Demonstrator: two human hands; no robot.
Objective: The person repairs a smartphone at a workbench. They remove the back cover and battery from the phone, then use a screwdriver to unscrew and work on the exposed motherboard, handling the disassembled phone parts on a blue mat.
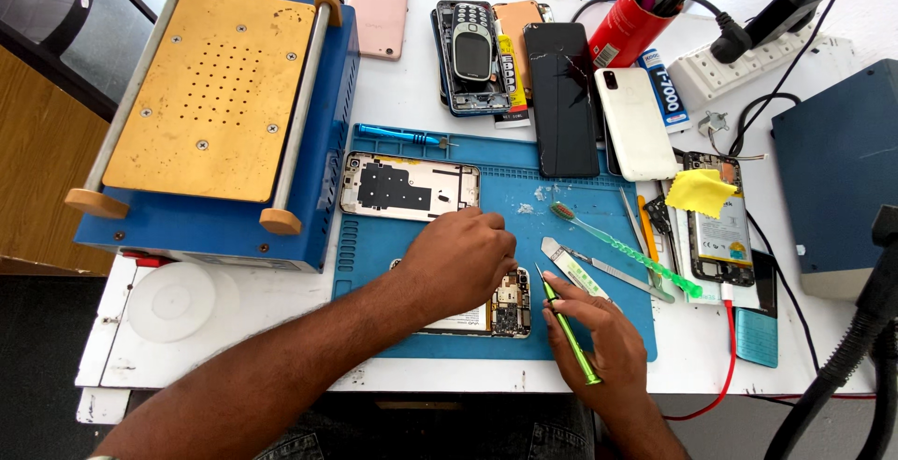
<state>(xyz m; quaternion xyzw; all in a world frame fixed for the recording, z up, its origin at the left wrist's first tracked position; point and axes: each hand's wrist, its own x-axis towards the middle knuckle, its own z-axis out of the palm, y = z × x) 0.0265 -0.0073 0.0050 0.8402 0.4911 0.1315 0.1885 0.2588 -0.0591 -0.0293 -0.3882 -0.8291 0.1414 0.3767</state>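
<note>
**Blue mat, opened phone under both hands**

Blue silicone mat (pixel 599 329) sits at frame centre on a white table (pixel 412 95). Left hand (pixel 458 259) lies palm down on the opened phone (pixel 510 306) at lower centre of the mat, fingers curled and pressing it; the circuit board shows at the phone's right end. Right hand (pixel 603 343), lower right of centre, grips a green screwdriver (pixel 566 324) pen-style, tip just beside the phone's right edge; can't tell if it touches.

Above the left hand: gold phone back frame (pixel 409 186) on the mat, with a blue screwdriver (pixel 402 133) above it. Right of the hands: green toothbrush (pixel 622 250) and metal tweezers (pixel 613 273) on the mat. Upper left of frame: blue heating machine with brass plate (pixel 210 95). Top centre: pile of phones (pixel 524 67), one screen cracked. Red cup of tools (pixel 631 21) upper right.
</note>
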